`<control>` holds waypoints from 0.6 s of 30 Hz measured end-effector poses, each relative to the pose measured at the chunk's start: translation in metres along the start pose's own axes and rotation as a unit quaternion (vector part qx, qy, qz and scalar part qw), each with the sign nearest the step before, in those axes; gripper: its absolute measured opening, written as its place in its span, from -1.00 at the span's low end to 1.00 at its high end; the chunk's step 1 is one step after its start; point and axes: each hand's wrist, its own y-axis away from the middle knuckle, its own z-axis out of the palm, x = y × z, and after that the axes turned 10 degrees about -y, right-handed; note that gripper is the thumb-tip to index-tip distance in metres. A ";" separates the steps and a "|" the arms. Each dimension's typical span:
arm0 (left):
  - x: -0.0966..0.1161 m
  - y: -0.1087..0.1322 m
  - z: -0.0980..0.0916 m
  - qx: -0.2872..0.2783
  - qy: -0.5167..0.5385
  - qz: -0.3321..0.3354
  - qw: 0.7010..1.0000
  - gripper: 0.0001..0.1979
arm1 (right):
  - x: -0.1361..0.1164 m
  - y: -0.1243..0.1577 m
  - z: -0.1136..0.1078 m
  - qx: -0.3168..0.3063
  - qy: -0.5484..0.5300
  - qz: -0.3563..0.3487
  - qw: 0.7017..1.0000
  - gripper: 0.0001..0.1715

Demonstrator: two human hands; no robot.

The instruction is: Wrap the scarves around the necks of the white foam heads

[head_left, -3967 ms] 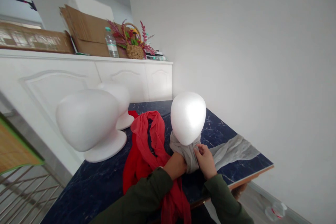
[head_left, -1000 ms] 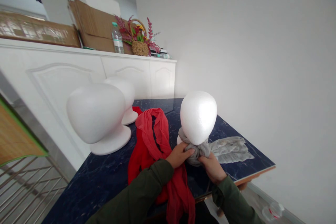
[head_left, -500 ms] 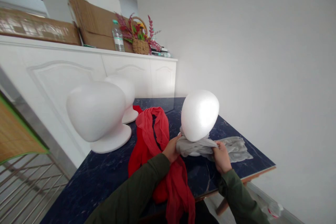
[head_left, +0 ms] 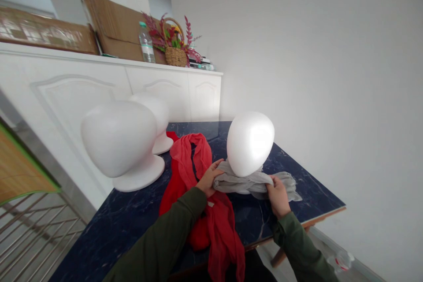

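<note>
A grey scarf is wrapped around the neck of a white mannequin head at the right of the table. My left hand grips the scarf's left side, fingers partly hidden in the cloth. On the other side, my right hand pinches the scarf just right of the neck, and its loose end lies on the table behind that hand. A red scarf rests over bright red cloth by my left forearm, trailing over the table's front edge.
Two more white mannequin heads stand at the left of the dark blue marbled table. Behind is a white cabinet bearing cardboard boxes, a plastic bottle and a flower basket. A metal rack is at lower left.
My left hand has moved slightly left, drawing the grey scarf outward on that side. The scarf's loose end at the right has slid in towards the head. My right hand stays nearly in place.
</note>
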 end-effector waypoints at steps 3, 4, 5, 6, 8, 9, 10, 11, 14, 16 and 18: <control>0.011 -0.003 -0.019 -0.012 -0.291 0.085 0.953 -0.65 | -0.003 -0.009 -0.010 0.003 0.064 -0.047 0.997 -0.76; 0.016 -0.002 -0.025 -0.009 -0.403 0.120 0.907 -0.71 | -0.004 -0.012 -0.013 -0.002 0.086 -0.061 0.994 -0.77; 0.021 -0.002 -0.029 -0.005 -0.502 0.153 0.852 -0.75 | -0.004 -0.014 -0.015 -0.006 0.109 -0.073 0.991 -0.77; 0.025 -0.001 -0.032 0.000 -0.578 0.180 0.796 -0.75 | -0.005 -0.016 -0.017 -0.008 0.131 -0.083 0.988 -0.76; 0.031 0.001 -0.034 0.006 -0.665 0.214 0.716 -0.69 | -0.008 -0.019 -0.017 -0.009 0.164 -0.097 0.982 -0.76; 0.031 0.002 -0.034 0.010 -0.684 0.222 0.694 -0.65 | -0.009 -0.019 -0.017 -0.009 0.174 -0.100 0.980 -0.76; 0.030 0.003 -0.033 0.012 -0.693 0.225 0.685 -0.63 | -0.009 -0.018 -0.016 -0.010 0.180 -0.100 0.979 -0.76; 0.028 0.003 -0.031 0.013 -0.691 0.222 0.688 -0.64 | -0.010 -0.017 -0.015 -0.014 0.183 -0.099 0.978 -0.76; 0.017 0.001 -0.026 0.015 -0.593 0.187 0.783 -0.75 | -0.009 -0.014 -0.013 -0.022 0.191 -0.097 0.977 -0.75; 0.011 -0.001 -0.023 0.012 -0.423 0.137 0.896 -0.69 | -0.007 -0.013 -0.014 -0.022 0.193 -0.099 0.976 -0.75; 0.009 -0.001 -0.021 -0.013 -0.205 0.069 0.976 -0.55 | -0.006 -0.014 -0.014 -0.022 0.191 -0.103 0.976 -0.75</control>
